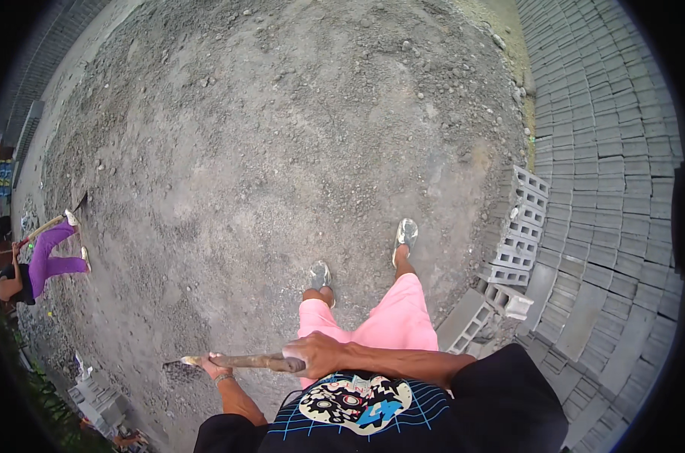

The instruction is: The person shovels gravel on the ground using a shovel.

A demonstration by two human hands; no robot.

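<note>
A long-handled shovel [256, 362] lies almost level across the front of my body, its worn wooden handle running left to right. My right hand [312, 353] is closed around the handle near its right end, in front of my pink shorts. Farther left, my left hand [215, 366] wraps around the same handle. The shovel's far end is strongly foreshortened beyond that hand; only a small dark part of what looks like the blade shows over the gravel.
Grey, stony gravel [282, 166] spreads around my feet. Hollow concrete blocks [525, 226] edge the right side, beside rows of stacked grey blocks [592, 136]. At the far left another person [52, 260] in purple trousers holds a long-handled tool. More blocks [101, 396] sit at lower left.
</note>
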